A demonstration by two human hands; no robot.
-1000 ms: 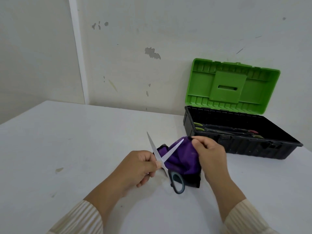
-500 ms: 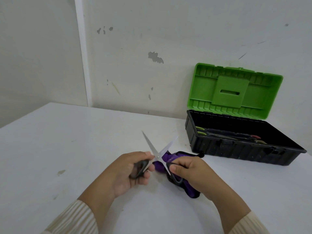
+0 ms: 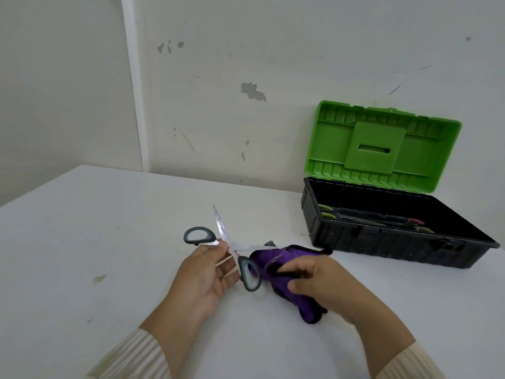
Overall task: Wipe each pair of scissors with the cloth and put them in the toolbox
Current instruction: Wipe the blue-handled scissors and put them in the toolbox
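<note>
A pair of scissors (image 3: 226, 242) with grey-black handles is spread wide open in front of me. My left hand (image 3: 207, 272) pinches it near the pivot; one blade points up and away, the other runs right into the purple cloth (image 3: 276, 262). My right hand (image 3: 317, 280) grips that cloth, bunched around the blade's far end. The toolbox (image 3: 382, 239), black with a raised green lid (image 3: 382, 143), stands open at the right by the wall. Inside it lie other scissors (image 3: 369, 217) with green and red handles.
The white table (image 3: 109, 242) carries a few small stains at the left. A scuffed white wall rises just behind the table and the toolbox, with a corner strip at the left.
The scissors have turned: one handle loop now sticks out left above my left hand, and a blade lies toward the right. My right hand has left the handle and now grips the cloth.
</note>
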